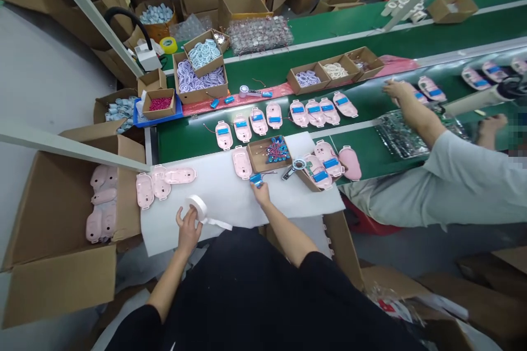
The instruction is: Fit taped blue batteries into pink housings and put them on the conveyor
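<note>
My left hand (188,226) grips a white roll of tape (198,207) on the white foam sheet (230,197), a loose strip trailing to the right. My right hand (261,192) pinches a small blue battery cell (256,178) with red wires, just below a pink plastic shell (241,162). A small cardboard box (272,153) of blue cells sits just beyond that hand. More pink shells (162,181) lie at the sheet's left end.
A row of pink shells with blue cells (288,114) lies on the green conveyor (189,137). A big carton of pink shells (61,214) stands at my left. A co-worker's arm (415,115) reaches over the belt at right. Boxes of rings (200,74) sit behind.
</note>
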`<action>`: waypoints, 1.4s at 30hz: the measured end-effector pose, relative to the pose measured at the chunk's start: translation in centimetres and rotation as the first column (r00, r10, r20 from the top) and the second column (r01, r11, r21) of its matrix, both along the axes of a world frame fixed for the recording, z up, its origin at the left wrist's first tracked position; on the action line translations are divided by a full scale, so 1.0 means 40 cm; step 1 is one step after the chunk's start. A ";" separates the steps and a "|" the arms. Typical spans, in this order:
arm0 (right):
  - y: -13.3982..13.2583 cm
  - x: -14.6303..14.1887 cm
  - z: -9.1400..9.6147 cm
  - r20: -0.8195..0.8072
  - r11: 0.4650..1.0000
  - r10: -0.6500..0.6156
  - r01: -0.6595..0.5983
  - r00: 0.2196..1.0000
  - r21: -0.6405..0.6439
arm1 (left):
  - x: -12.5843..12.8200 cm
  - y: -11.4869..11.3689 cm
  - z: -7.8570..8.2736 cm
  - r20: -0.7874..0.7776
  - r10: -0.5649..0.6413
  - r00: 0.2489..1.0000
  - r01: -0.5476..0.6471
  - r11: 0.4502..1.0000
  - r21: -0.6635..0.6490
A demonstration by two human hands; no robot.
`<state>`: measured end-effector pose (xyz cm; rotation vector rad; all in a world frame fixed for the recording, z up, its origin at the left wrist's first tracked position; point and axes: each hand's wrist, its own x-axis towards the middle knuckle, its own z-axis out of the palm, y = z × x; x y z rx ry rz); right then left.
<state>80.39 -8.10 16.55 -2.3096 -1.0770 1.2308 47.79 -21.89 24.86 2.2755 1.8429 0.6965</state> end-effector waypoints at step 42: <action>-0.215 -0.119 0.252 -0.808 0.956 -0.032 0.253 0.588 0.146 | 0.170 0.041 0.157 -0.049 -0.293 0.955 0.269 0.923 -0.275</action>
